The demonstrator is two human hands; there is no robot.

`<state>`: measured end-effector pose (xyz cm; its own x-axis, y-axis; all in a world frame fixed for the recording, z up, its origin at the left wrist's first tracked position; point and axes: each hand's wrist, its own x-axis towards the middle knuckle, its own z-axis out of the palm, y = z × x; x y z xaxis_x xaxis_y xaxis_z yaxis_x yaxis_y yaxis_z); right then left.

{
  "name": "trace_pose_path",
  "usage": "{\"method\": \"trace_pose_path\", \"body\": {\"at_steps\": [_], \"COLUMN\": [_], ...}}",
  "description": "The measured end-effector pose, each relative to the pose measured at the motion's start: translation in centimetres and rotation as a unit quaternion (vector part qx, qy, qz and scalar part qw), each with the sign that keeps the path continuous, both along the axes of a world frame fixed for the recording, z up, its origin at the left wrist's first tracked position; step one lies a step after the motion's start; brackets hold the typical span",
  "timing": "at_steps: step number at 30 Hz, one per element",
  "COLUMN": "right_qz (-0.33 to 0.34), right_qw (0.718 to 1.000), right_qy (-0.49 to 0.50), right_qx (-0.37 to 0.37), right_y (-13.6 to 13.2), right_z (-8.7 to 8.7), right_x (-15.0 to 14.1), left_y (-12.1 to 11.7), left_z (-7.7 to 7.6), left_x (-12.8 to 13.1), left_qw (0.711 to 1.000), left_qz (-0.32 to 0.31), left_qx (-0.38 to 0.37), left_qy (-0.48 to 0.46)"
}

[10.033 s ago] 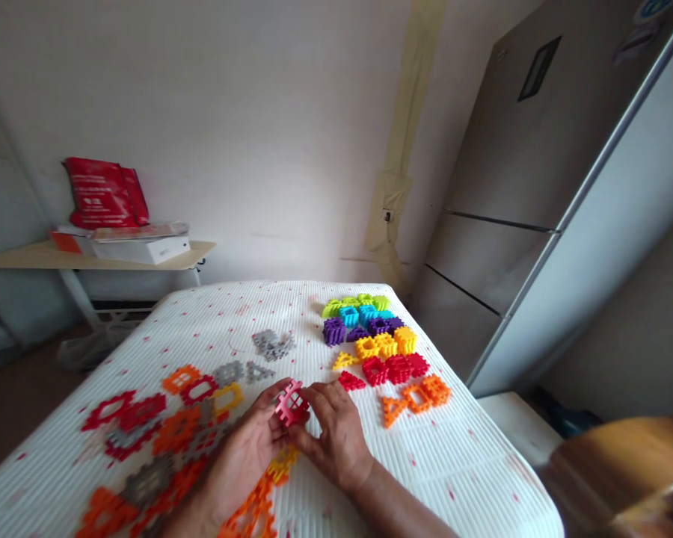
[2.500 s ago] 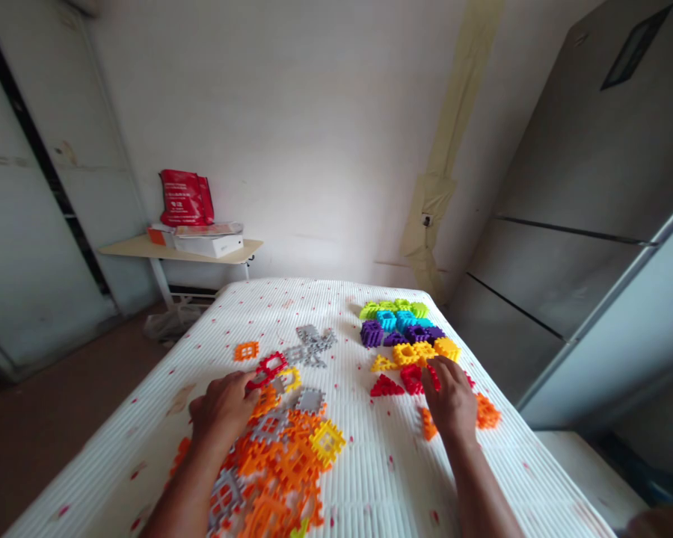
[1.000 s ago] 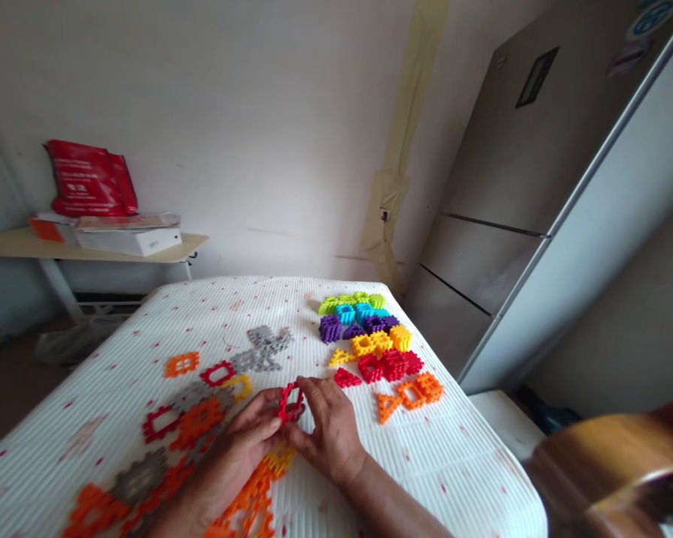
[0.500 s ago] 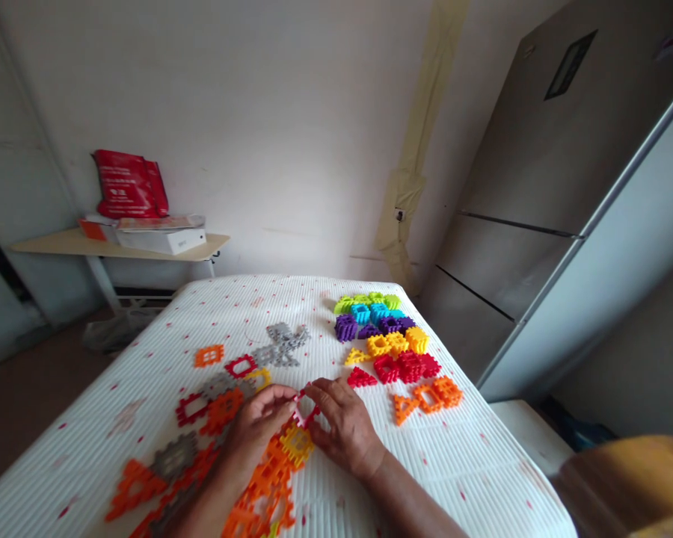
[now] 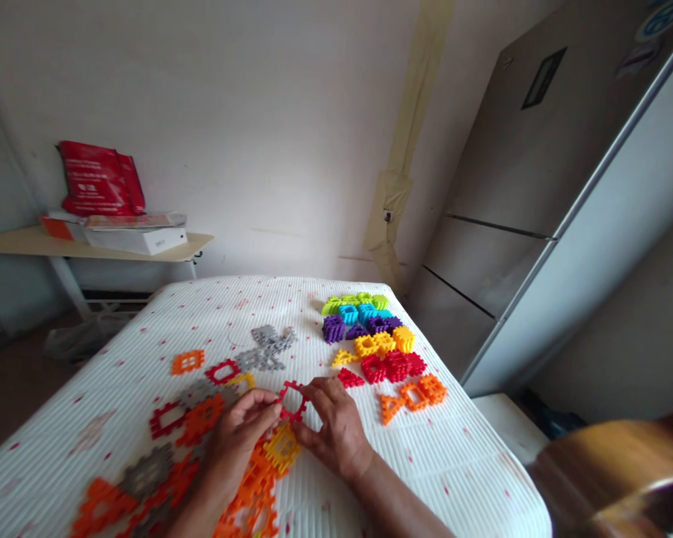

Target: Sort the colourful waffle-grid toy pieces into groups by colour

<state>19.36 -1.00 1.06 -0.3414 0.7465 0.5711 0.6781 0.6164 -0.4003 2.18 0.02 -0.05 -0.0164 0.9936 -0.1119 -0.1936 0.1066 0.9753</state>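
On the white counter point(image 5: 420, 463) lie colored pieces. Both hands' fingers clamp a red frame point(image 5: 294, 401), left point(image 5: 245, 422) and right point(image 5: 334, 424).

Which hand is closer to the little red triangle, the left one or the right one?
Right. The right hand is just this side of the red triangle; the left hand is farther off, to its left.
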Motion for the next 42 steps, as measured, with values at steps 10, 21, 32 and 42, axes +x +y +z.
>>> {"method": "trace_pose_path", "body": {"at_steps": [10, 21, 32, 42], "right_qz": [-0.002, -0.407, -0.415, -0.405], "right_qw": [0.999, 0.907, 0.896, 0.898], "right_qy": [0.002, -0.111, -0.157, -0.169], "right_qx": [0.047, -0.009, -0.014, -0.012], "right_y": [0.2, 2.2, 2.8, 2.9], "right_z": [0.2, 0.0, -0.4, -0.6], "right_x": [1.4, 8.9, 8.5, 8.1], "left_y": [-0.1, 0.2, -0.1, -0.2], "left_z": [-0.1, -0.5, -0.1, 0.7], "left_x": [0.0, -0.4, -0.3, 0.1], "left_qw": [1.0, 1.0, 1.0, 1.0], "left_qz": [-0.003, -0.02, -0.004, 0.023], "left_qx": [-0.009, 0.002, -0.001, -0.01], "left_qy": [-0.008, 0.01, 0.011, 0.005]}}
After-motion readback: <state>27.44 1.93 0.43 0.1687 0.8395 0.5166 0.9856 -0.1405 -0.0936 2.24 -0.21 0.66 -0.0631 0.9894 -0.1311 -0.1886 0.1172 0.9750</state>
